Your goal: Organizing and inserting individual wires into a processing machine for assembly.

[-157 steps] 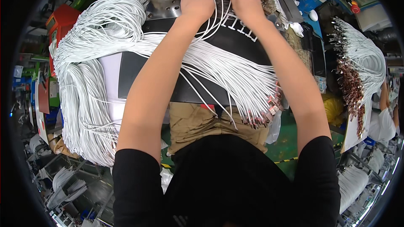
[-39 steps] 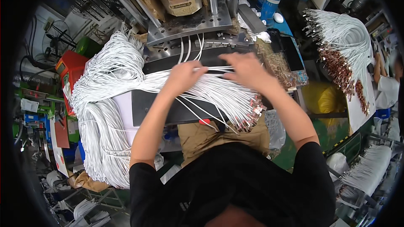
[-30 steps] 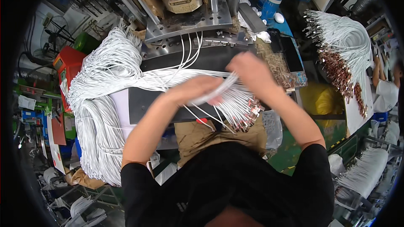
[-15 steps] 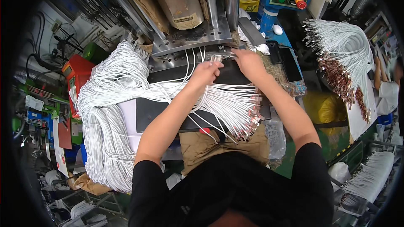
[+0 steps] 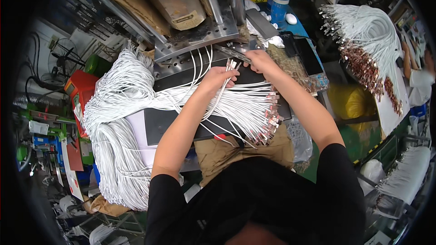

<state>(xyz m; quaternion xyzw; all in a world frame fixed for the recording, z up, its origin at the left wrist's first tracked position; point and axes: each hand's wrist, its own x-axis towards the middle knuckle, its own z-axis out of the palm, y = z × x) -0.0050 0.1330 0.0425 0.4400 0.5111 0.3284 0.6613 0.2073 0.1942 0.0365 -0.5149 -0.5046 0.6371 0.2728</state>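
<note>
My left hand is closed around a few white cables, and their connector ends stick up past the fingers. To its right, my right hand grips the near end of a narrow metal bar, which slants up and left toward the press. Its exact kind is hard to make out. Beneath both hands a thick bundle of white cables lies across a black mat, fanning out on the right into ends with metal and reddish connectors. Some other cables run up to the press base.
A press with a perforated steel plate and upright posts stands just ahead. Coiled white cables hang over the left edge. A phone-like black slab and a blue cylinder lie right. More cables sit on a far-right table.
The metal bar, earlier lying level between both hands, now slants in my right hand. My left hand holds the cable ends upright, apart from it. The whole view has shifted slightly.
</note>
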